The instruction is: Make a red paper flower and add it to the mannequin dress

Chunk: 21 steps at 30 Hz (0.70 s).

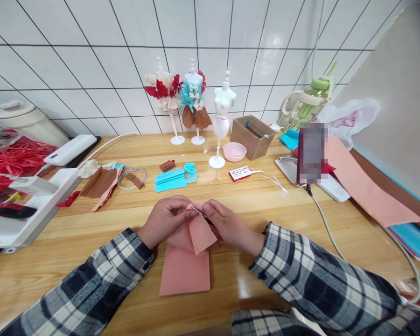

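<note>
My left hand (170,219) pinches the upper edge of a pink crepe paper strip (201,235) between thumb and fingers. The strip's loose end hangs down over a folded pink paper piece (185,275) that lies on the table below. Closed around a small pair of scissors (198,211), my right hand (227,224) meets the left at the paper's top. Only the thin metal blades and a bit of dark handle show; the fingers cover the remainder. The blades touch the paper's edge.
Behind the hands lie blue crepe paper (171,179) and a small red-and-white box (240,173). A bare white mannequin (221,116), two dressed ones, a pink bowl (234,151) and a cardboard box (254,137) stand farther back. A power strip (38,214) is left, a phone (311,154) right.
</note>
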Each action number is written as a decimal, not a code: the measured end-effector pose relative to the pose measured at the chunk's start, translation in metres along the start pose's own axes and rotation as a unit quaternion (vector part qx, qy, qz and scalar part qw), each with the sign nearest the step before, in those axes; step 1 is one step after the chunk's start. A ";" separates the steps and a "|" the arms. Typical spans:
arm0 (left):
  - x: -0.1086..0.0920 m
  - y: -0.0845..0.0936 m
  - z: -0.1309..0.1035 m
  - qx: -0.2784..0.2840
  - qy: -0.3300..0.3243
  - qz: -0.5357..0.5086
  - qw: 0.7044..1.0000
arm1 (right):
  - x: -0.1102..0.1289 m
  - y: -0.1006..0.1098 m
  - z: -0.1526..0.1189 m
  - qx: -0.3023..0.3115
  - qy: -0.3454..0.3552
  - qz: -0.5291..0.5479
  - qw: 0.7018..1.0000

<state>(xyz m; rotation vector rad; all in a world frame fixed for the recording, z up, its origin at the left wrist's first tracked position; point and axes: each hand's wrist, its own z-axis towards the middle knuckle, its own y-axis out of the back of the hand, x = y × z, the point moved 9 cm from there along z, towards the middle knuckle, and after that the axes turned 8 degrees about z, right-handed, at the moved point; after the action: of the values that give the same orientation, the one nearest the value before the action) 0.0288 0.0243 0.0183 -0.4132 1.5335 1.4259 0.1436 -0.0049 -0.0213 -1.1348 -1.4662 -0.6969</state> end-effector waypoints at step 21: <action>0.001 -0.012 0.000 0.039 0.011 0.027 0.999 | -0.005 -0.002 -0.001 -0.006 -0.031 0.022 0.999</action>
<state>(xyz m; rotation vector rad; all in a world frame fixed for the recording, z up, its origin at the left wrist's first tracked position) 0.0375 0.0212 0.0108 -0.3431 1.6247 1.4020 0.1423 -0.0081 -0.0251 -1.2027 -1.4867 -0.6458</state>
